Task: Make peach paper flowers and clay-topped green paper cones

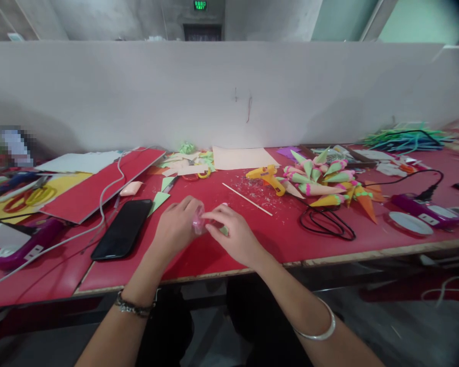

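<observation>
My left hand [179,224] is closed around a small, clear, pinkish roll of tape [198,224] above the front of the red table [199,257]. From the right, the thumb and forefinger of my right hand [231,232] meet the edge of this roll. A bit of pale green paper [224,230] shows beneath my right palm; whether the hand holds it I cannot tell. Left of my left hand lie a black phone [123,229] and green paper pieces [159,201]. A thin wooden stick [248,199] lies beyond my right hand.
A yellow glue gun [266,177] rests by a pile of pink, green and orange paper cones [321,178], its black cable [329,227] coiled in front. Purple power strips [424,210] sit at both sides. A red board [107,183], scissors [32,198] and a white partition [176,97] stand beyond.
</observation>
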A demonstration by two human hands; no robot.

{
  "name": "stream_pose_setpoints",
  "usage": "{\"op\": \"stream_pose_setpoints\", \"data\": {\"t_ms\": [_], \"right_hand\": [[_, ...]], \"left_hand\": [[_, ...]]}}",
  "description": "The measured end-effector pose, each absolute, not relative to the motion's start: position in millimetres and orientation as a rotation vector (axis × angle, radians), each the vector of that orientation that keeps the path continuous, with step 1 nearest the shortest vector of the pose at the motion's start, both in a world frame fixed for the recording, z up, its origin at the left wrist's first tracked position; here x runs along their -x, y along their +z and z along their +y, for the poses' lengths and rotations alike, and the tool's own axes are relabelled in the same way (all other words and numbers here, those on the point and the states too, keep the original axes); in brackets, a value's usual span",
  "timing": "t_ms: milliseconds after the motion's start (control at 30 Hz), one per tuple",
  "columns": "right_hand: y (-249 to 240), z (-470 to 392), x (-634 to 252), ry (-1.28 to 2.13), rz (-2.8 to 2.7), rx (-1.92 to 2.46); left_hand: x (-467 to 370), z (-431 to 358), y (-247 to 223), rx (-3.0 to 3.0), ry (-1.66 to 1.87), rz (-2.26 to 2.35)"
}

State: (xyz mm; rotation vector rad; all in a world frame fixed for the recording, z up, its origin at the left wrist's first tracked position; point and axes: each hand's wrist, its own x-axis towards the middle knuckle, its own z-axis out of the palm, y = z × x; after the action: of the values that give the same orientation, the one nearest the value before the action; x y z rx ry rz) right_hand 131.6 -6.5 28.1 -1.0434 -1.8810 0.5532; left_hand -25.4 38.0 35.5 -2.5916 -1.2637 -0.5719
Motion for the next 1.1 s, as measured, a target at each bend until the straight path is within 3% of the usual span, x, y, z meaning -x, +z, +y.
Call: {"op": "stream_pose_setpoints", "data": {"t_ms": [300,533,867,1100], "right_hand": [[26.7,-7.8,-125.1,0.413,-1.858,1.281],[24.9,-4.5,-126.0,0.477,-1.763,1.134],[30.7,-1.4,-133.1,0.955,-1.168,0.889],[24.7,5.8,-140.5,1.127,-0.937,0.797]], "left_hand": [[9.6,25.1,36.1,2.565,-0.541,-1.203],[2.1,20.6,35.6,2.654,-0.611,-1.228],[26.8,46.9,27.5,2.506,-0.608,-1.573],[44.8,60.0,6.3,2.456,-0.553,-1.51]]}}
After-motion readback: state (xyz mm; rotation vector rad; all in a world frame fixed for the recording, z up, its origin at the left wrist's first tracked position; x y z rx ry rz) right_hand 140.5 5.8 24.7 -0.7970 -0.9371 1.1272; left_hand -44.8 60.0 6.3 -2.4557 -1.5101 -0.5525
